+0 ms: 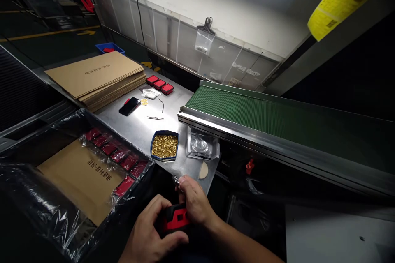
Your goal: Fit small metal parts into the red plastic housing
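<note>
At the bottom centre, my left hand (pixel 151 230) wraps round a red-and-black plastic housing (pixel 177 218), thumb along its near side. My right hand (pixel 196 201) is just right of it, with its fingers closed in a pinch on a small shiny metal piece (pixel 175 179). The exact kind of that piece is too small to tell. The heel of the right hand comes close to the housing; whether it touches cannot be made out. Beyond my hands stands a blue tray (pixel 151 154) filled with small brass-coloured parts (pixel 165 145).
A plastic-lined box (pixel 74 181) with cardboard and red parts (pixel 125 185) stands left. On the metal table (pixel 135 129) are tweezers (pixel 154 118), a phone (pixel 129 106), a clear bag (pixel 202 144), red-black blocks (pixel 159 84) and stacked cardboard (pixel 95 74). A green conveyor (pixel 240 111) runs right.
</note>
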### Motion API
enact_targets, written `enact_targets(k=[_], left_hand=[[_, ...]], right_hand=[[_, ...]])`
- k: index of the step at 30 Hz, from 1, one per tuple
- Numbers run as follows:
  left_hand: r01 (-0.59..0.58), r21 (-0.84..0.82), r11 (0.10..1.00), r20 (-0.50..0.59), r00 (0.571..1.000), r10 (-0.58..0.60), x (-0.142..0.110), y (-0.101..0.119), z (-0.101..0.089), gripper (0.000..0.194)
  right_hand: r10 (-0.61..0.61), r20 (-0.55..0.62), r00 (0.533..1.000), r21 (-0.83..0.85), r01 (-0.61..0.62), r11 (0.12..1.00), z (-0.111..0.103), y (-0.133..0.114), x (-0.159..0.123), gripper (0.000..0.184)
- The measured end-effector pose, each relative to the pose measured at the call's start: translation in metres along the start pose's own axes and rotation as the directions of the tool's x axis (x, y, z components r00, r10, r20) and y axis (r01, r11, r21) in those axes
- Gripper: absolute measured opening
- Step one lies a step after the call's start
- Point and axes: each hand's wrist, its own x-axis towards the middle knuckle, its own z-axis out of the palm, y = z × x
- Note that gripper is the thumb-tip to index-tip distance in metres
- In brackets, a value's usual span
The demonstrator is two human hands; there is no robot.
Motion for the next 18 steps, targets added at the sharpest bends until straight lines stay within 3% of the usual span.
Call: enact_targets(k=[3, 6, 12, 18], left_hand=[[0.03, 0.067, 0.997, -0.009, 1.0, -0.03, 0.002, -0.001, 0.004, 0.055], [0.042, 0.076, 0.996, 0.031, 0.999, -0.045, 0.004, 0.005, 0.001, 0.048], [0.06, -0.115, 0.991, 0.196, 0.98, -0.037, 0.005, 0.02, -0.016, 0.036], [0.217, -0.106, 0.97, 0.225, 0.956, -0.189, 0.008, 0.02, -0.011, 0.047]], right_hand=[[0.059, 0.011, 0.998, 0.017, -0.059, 0.998, 0.001, 0.001, 0.006, 0.053], [0.088, 0.019, 0.996, 0.013, -0.088, 0.996, 0.0, 0.003, 0.011, 0.053], [0.095, 0.037, 0.995, 0.007, -0.096, 0.995, -0.006, 0.004, 0.014, 0.045], [0.055, 0.035, 0.998, -0.05, -0.053, 0.997, -0.007, 0.003, 0.009, 0.043]])
